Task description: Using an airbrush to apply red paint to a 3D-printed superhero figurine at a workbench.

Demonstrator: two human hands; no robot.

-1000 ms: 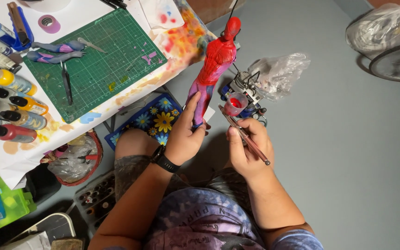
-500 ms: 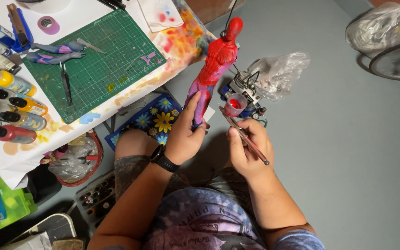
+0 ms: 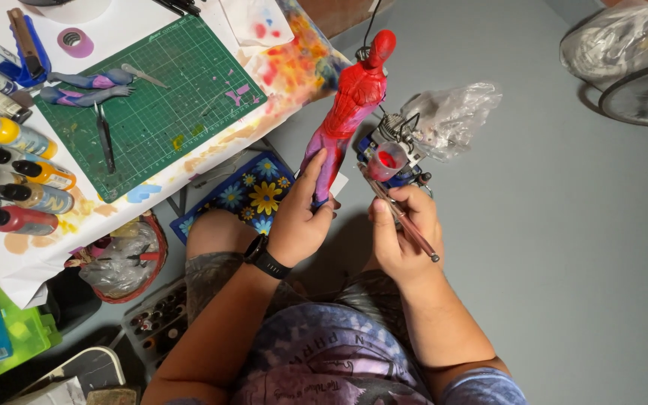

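My left hand [image 3: 303, 217] grips the lower legs of a red figurine body [image 3: 350, 105], armless, its legs shading to purple. It stands tilted up and away from me over the grey floor. My right hand [image 3: 403, 232] holds an airbrush [image 3: 393, 176] with a small cup of red paint, its nozzle close to the figurine's legs. A black watch sits on my left wrist.
A green cutting mat [image 3: 151, 97] on paint-stained paper carries two loose purple arms [image 3: 84, 86] and tweezers [image 3: 105, 139]. Paint bottles [image 3: 9, 165] line the left edge. A flowered blue tile [image 3: 253, 191], a plastic bag [image 3: 455, 116] and a bowl [image 3: 125, 259] lie nearby.
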